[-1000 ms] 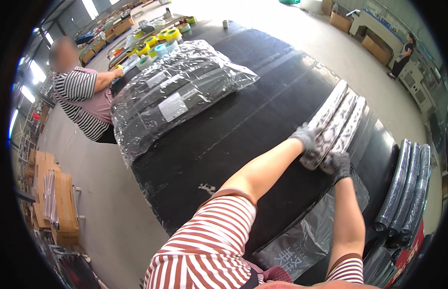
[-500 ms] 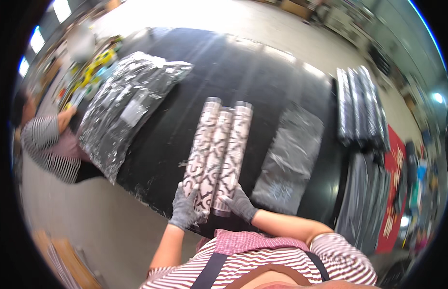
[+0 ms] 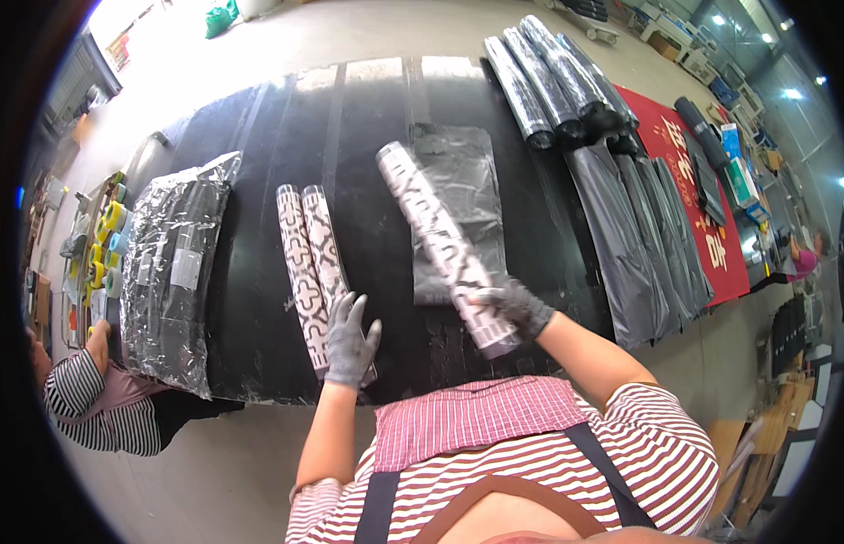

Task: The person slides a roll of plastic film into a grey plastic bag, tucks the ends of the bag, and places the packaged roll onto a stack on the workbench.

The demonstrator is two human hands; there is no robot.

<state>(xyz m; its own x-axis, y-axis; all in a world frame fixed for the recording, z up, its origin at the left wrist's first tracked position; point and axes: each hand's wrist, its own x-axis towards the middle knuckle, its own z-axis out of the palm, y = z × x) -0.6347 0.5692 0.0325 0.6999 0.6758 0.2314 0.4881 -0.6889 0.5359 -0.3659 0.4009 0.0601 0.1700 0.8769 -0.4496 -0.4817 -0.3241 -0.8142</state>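
Note:
In my gloved right hand is a patterned roll, white with dark curved lines, gripped by its near end. It slants up to the left, its far part over a flat grey plastic bag. Two like rolls lie side by side on the black table, left of the bag. My gloved left hand rests at the near end of the right one of these, fingers stretched and apart, not wrapped round it.
A stack of silvery wrapped rolls lies at the far right, with long grey bags below it and a red printed sheet beyond. On the left is a shiny plastic package. A co-worker stands at the left, near tape rolls.
The three rolls lay together under both hands before. My right hand has lifted one away to the right, over the grey bag. My view has turned to the right.

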